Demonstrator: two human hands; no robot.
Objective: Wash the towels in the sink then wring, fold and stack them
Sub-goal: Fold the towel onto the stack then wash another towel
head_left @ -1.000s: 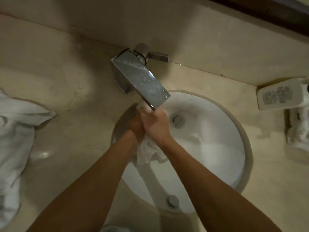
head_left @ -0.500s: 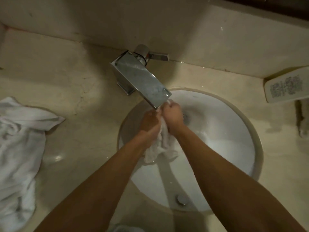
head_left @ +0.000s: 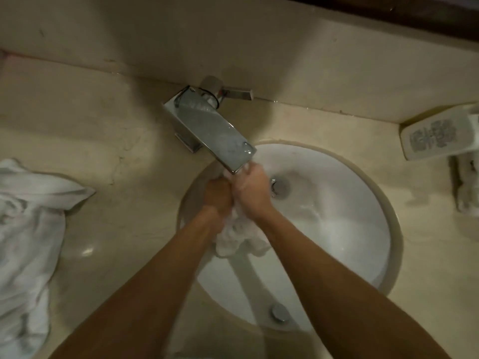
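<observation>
- Overflow cap (head_left: 279,312): chrome, on the near wall of the sink (head_left: 363,255); no marking legible.
- Towel (head_left: 239,239): small, white, bunched, wet; held over the basin between both hands, its loose end hanging below the wrists, its top just under the spout.
- Left hand (head_left: 217,194): fingers curled tight round the towel; pressed against the right hand.
- Right hand (head_left: 250,189): fingers curled round the towel's upper part, just under the tap (head_left: 210,128) lip.
- Stage, judged: washing of this towel under way; wringing, folding and stacking not yet done. No folded stack in view.
- Towel pile (head_left: 28,237): white, crumpled, on the counter (head_left: 116,141) well left of the basin; appears unwashed, cannot confirm.
- Drain (head_left: 280,186): open, water around it.
- Bottle (head_left: 438,136): white, lying far right by the wall; dark printed label, too blurred to read.
- Cloth (head_left: 466,185): white, beneath the bottle at frame edge; state unclear.
</observation>
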